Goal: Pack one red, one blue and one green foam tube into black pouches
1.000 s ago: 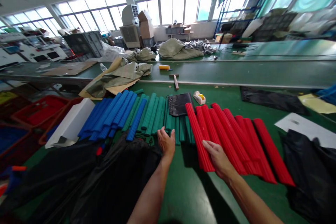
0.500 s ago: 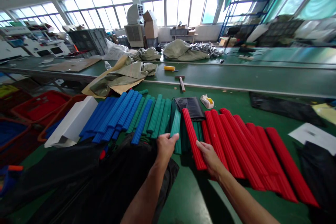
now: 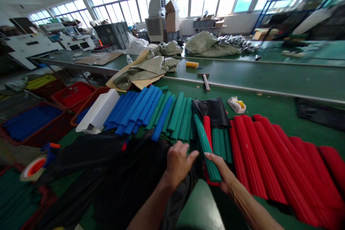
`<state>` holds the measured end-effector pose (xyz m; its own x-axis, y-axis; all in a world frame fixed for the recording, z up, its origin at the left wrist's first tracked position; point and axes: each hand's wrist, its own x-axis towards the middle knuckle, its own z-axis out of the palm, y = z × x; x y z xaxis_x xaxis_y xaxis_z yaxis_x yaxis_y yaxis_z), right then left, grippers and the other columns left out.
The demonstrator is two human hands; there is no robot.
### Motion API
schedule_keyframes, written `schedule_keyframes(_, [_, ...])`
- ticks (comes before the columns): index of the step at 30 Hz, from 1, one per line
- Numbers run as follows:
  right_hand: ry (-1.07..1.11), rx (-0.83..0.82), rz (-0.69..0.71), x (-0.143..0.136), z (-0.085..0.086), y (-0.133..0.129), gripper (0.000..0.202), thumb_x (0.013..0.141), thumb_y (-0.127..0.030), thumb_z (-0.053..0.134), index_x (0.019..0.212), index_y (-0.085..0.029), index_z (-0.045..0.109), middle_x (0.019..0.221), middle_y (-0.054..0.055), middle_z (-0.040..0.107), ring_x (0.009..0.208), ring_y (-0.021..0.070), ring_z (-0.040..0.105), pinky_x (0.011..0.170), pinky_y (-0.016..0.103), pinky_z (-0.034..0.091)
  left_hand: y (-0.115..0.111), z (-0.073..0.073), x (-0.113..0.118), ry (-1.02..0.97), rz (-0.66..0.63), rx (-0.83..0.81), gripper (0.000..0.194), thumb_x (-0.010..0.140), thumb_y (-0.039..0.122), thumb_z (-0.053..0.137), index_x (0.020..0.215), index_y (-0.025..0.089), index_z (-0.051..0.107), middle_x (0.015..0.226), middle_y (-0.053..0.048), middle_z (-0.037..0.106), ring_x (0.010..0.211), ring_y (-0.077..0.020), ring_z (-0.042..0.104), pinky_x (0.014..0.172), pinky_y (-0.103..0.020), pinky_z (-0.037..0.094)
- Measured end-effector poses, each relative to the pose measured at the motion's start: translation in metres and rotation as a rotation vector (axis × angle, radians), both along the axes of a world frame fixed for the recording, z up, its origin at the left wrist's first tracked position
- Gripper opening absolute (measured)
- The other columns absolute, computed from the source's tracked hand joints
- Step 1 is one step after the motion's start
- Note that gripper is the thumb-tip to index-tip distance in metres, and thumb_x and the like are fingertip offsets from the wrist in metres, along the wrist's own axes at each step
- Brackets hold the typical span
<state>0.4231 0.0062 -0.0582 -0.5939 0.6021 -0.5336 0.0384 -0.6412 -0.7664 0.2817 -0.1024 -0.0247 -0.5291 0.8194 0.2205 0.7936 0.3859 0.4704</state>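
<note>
My right hand (image 3: 225,174) grips a green ribbed tube (image 3: 207,147) together with a red ribbed tube (image 3: 207,129) lying beneath it. Just to the left, my left hand (image 3: 179,160) hovers with thumb and fingers apart and nothing in it. Beyond that hand lie more green tubes (image 3: 176,115), with a single blue tube (image 3: 162,120) across them. Several blue tubes (image 3: 134,109) are stacked farther left. A row of red tubes (image 3: 256,154) spreads to the right of my right hand. Black fabric (image 3: 129,179) lies under and left of my left arm.
A black plastic bag (image 3: 211,111) partly covers green tubes behind my right hand. Near it are a tape dispenser (image 3: 236,105) and a wooden-handled tool (image 3: 206,82). A white box (image 3: 98,111) stands left of the blue tubes. Crates (image 3: 32,122) sit at the far left.
The green tube has passed from my left hand to my right, on top of the red one. My left hand has let go and opened. The view has turned left.
</note>
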Motion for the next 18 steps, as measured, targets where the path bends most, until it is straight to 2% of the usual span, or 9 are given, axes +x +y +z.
schedule_keyframes(2, [0.096, -0.145, 0.030, 0.011, 0.000, 0.006, 0.031, 0.075, -0.044, 0.067, 0.086, -0.015, 0.061, 0.074, 0.006, 0.066, 0.062, 0.0184, 0.062, 0.057, 0.031, 0.051, 0.007, 0.001, -0.046, 0.139, 0.384, -0.023, 0.039, 0.084, 0.042, 0.054, 0.114, 0.017, 0.057, 0.103, -0.013, 0.060, 0.098, -0.0282, 0.056, 0.083, -0.040, 0.045])
schedule_keyframes(3, [0.178, -0.203, 0.060, 0.018, 0.000, 0.008, 0.032, 0.077, -0.044, 0.064, 0.089, -0.015, 0.062, 0.078, 0.007, 0.066, 0.065, 0.0190, 0.062, 0.060, 0.032, 0.052, 0.010, -0.001, -0.067, 0.165, 0.492, -0.065, 0.044, 0.082, 0.039, 0.057, 0.119, 0.015, 0.054, 0.108, -0.015, 0.058, 0.102, -0.0305, 0.055, 0.084, -0.042, 0.044])
schedule_keyframes(4, [0.273, -0.244, 0.096, 0.026, 0.001, 0.009, 0.034, 0.078, -0.045, 0.062, 0.093, -0.015, 0.063, 0.081, 0.008, 0.066, 0.067, 0.0191, 0.061, 0.061, 0.033, 0.051, 0.013, -0.004, -0.084, 0.149, 0.548, -0.117, 0.048, 0.080, 0.035, 0.060, 0.121, 0.014, 0.052, 0.111, -0.017, 0.058, 0.105, -0.0321, 0.054, 0.085, -0.043, 0.043])
schedule_keyframes(7, [0.497, -0.289, 0.174, 0.050, 0.006, 0.006, 0.044, 0.077, -0.048, 0.056, 0.106, -0.015, 0.062, 0.086, 0.010, 0.064, 0.067, 0.0189, 0.058, 0.059, 0.032, 0.048, 0.017, -0.011, -0.119, 0.000, 0.532, -0.222, 0.041, 0.076, 0.028, 0.062, 0.114, 0.012, 0.056, 0.110, -0.018, 0.062, 0.106, -0.0314, 0.056, 0.084, -0.040, 0.043])
schedule_keyframes(10, [0.594, -0.298, 0.206, 0.071, 0.012, -0.003, 0.061, 0.073, -0.056, 0.054, 0.116, -0.013, 0.060, 0.091, 0.012, 0.061, 0.067, 0.0191, 0.056, 0.057, 0.031, 0.046, 0.014, -0.004, -0.129, -0.134, 0.476, -0.225, 0.029, 0.079, 0.035, 0.057, 0.094, 0.012, 0.065, 0.090, -0.013, 0.069, 0.086, -0.0247, 0.063, 0.072, -0.031, 0.045])
schedule_keyframes(12, [0.624, -0.303, 0.201, 0.083, 0.014, -0.009, 0.069, 0.070, -0.060, 0.053, 0.119, -0.012, 0.058, 0.091, 0.012, 0.060, 0.064, 0.0185, 0.054, 0.055, 0.030, 0.045, 0.007, 0.008, -0.117, -0.206, 0.443, -0.211, 0.033, 0.081, 0.044, 0.050, 0.080, 0.014, 0.066, 0.074, -0.007, 0.068, 0.069, -0.0193, 0.063, 0.060, -0.026, 0.043])
schedule_keyframes(14, [0.619, -0.338, 0.169, 0.091, 0.012, -0.013, 0.071, 0.070, -0.061, 0.053, 0.120, -0.012, 0.058, 0.091, 0.012, 0.060, 0.063, 0.0175, 0.054, 0.054, 0.029, 0.044, -0.004, 0.021, -0.088, -0.298, 0.417, -0.109, 0.036, 0.082, 0.047, 0.047, 0.075, 0.016, 0.065, 0.066, -0.004, 0.065, 0.062, -0.0165, 0.060, 0.056, -0.024, 0.040])
schedule_keyframes(16, [0.589, -0.403, 0.113, 0.098, 0.008, -0.017, 0.069, 0.071, -0.061, 0.052, 0.120, -0.011, 0.058, 0.092, 0.011, 0.060, 0.065, 0.0166, 0.054, 0.056, 0.027, 0.045, -0.018, 0.031, -0.042, -0.436, 0.370, 0.068, 0.036, 0.081, 0.048, 0.049, 0.082, 0.016, 0.065, 0.066, -0.002, 0.064, 0.062, -0.0162, 0.059, 0.058, -0.025, 0.042])
schedule_keyframes(18, [0.573, -0.440, 0.053, 0.101, 0.002, -0.021, 0.067, 0.074, -0.059, 0.051, 0.118, -0.010, 0.059, 0.092, 0.012, 0.061, 0.066, 0.0165, 0.055, 0.057, 0.027, 0.045, -0.029, 0.034, 0.011, -0.588, 0.265, 0.172, 0.039, 0.083, 0.050, 0.048, 0.094, 0.016, 0.063, 0.068, -0.002, 0.065, 0.062, -0.0168, 0.059, 0.059, -0.025, 0.044])
